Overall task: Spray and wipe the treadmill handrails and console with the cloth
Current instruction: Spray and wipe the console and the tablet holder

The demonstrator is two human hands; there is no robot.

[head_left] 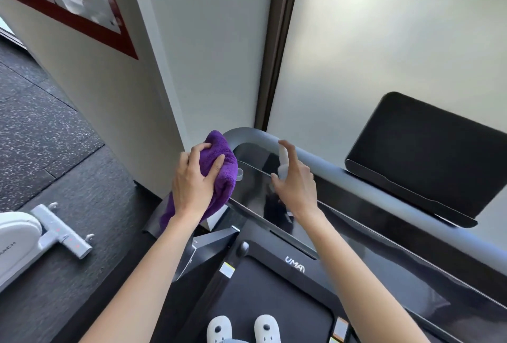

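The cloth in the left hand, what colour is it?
Purple, plain; the head view shows the cloth best.

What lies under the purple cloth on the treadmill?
The purple cloth, gripped by the left hand, covers the corner of the grey handrail. The rail surface beneath it is hidden.

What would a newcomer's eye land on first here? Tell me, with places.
First comes the purple cloth, vivid against the grey and black, gripped by the left hand on the handrail at its left corner. Next, the right hand holds a small white spray bottle over the glossy black console. At far right, a dark tilted screen stands against frosted glass.
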